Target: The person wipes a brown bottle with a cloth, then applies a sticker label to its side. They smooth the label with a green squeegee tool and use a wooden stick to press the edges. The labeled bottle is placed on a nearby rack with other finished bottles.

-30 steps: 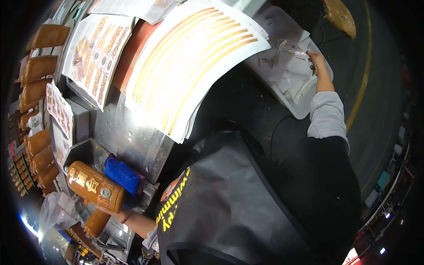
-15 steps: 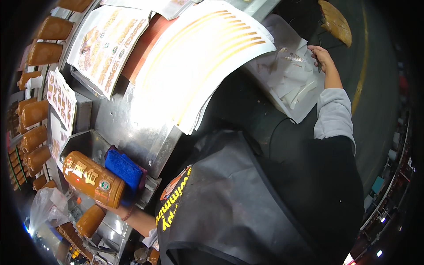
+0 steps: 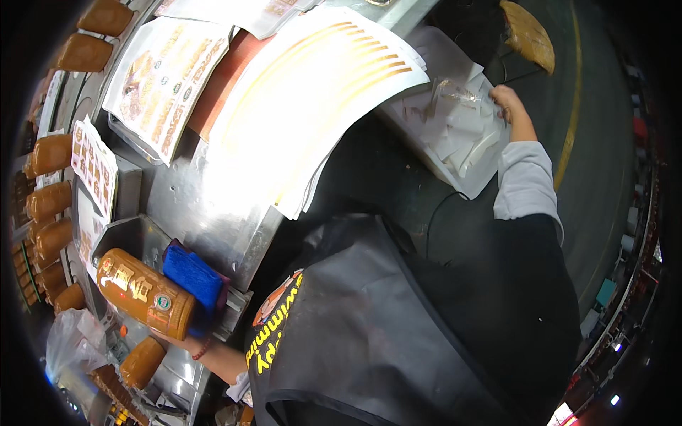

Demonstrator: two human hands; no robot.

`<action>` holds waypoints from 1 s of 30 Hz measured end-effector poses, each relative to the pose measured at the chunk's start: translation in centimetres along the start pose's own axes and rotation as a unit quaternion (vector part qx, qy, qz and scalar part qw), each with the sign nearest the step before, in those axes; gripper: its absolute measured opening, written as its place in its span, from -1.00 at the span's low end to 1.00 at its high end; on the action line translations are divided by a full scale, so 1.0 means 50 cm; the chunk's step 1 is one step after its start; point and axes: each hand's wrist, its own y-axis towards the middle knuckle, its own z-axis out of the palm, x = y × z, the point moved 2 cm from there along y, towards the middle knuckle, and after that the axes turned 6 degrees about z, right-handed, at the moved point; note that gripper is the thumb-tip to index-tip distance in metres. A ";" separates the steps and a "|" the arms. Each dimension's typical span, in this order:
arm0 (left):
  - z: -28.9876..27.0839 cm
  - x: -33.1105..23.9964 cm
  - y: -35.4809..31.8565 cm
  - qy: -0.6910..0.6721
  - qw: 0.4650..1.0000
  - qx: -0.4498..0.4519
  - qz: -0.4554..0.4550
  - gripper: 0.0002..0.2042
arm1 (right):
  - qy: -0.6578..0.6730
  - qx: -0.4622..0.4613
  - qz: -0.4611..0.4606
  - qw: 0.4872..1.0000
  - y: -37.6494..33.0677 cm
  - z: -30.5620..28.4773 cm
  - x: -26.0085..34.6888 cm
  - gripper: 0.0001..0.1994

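Note:
My left hand (image 3: 172, 341) grips a large brown jar (image 3: 145, 292) from below, mostly hidden by it. The jar lies tilted above the metal bench, with pale lettering and a small round green mark on its side. A folded blue cloth (image 3: 193, 275) is right beside it. Far out to the right, my right hand (image 3: 507, 105) is at the rim of a white plastic bin (image 3: 477, 190). Its fingers are curled, and anything in them is too hidden to make out. Crumpled white paper scraps (image 3: 455, 131) fill part of the bin.
Large printed label sheets (image 3: 305, 106) are stacked on the metal bench (image 3: 181, 184), with smaller label sheets (image 3: 160, 85) to their left. Several brown jars (image 3: 51, 200) line the left side. Another jar (image 3: 143, 361) stands near my left wrist. A yellow wrapped bundle (image 3: 527, 37) sits beyond the bin.
My right hand has drawn slightly nearer along the bin and its fingers look more curled. The left hand still holds the jar. Jars along the left have shifted, and the whole view has moved slightly.

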 end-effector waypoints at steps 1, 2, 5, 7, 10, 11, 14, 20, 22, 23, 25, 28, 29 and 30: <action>0.001 -0.002 0.001 -0.001 1.000 -0.002 0.001 -0.61 | -0.094 -0.007 0.056 0.994 0.005 0.020 -0.016 -0.73; 0.000 -0.003 0.000 0.000 1.000 -0.003 -0.001 -0.61 | -0.092 0.017 0.061 0.994 0.003 0.027 -0.039 -0.70; 0.003 -0.009 -0.001 0.003 1.000 -0.003 0.001 -0.61 | -0.033 0.080 0.066 0.994 -0.039 0.055 -0.080 -0.63; 0.004 -0.004 0.000 0.004 1.000 -0.002 0.000 -0.61 | 0.063 0.097 0.060 0.992 -0.042 0.037 -0.075 -0.58; 0.003 -0.002 0.003 0.006 1.000 -0.005 -0.003 -0.61 | 0.238 0.167 -0.027 0.957 -0.056 0.006 -0.054 -0.63; 0.004 -0.001 0.004 0.005 1.000 -0.006 -0.004 -0.61 | 0.294 0.190 -0.074 0.934 -0.066 0.001 -0.040 -0.62; 0.006 -0.004 0.010 0.001 1.000 -0.003 -0.004 -0.60 | 0.380 0.258 -0.126 0.879 -0.136 -0.015 0.018 -0.64; -0.012 -0.007 0.024 -0.047 0.999 -0.002 -0.017 -0.60 | 0.400 0.386 -0.332 0.762 -0.250 -0.032 0.206 -0.84; -0.017 -0.006 0.036 -0.087 0.996 0.016 -0.025 -0.60 | 0.349 0.406 -0.412 0.738 -0.316 -0.034 0.294 -0.90; -0.016 -0.005 0.040 -0.114 0.992 0.047 -0.035 -0.57 | 0.316 0.418 -0.455 0.719 -0.367 -0.027 0.352 -0.93; 0.027 -0.016 0.006 -0.030 0.997 0.035 0.063 -0.61 | 0.237 0.409 -0.505 0.722 -0.477 0.000 0.469 -0.82; 0.018 -0.007 -0.006 0.038 0.985 0.045 0.162 -0.70 | 0.059 0.359 -0.587 0.723 -0.590 0.096 0.628 -0.72; 0.021 -0.010 -0.013 0.047 0.986 0.035 0.159 -0.70 | -0.012 0.332 -0.614 0.716 -0.619 0.144 0.679 -0.72; 0.022 -0.012 -0.023 0.060 0.983 0.029 0.169 -0.69 | -0.067 0.305 -0.646 0.696 -0.657 0.200 0.723 -0.74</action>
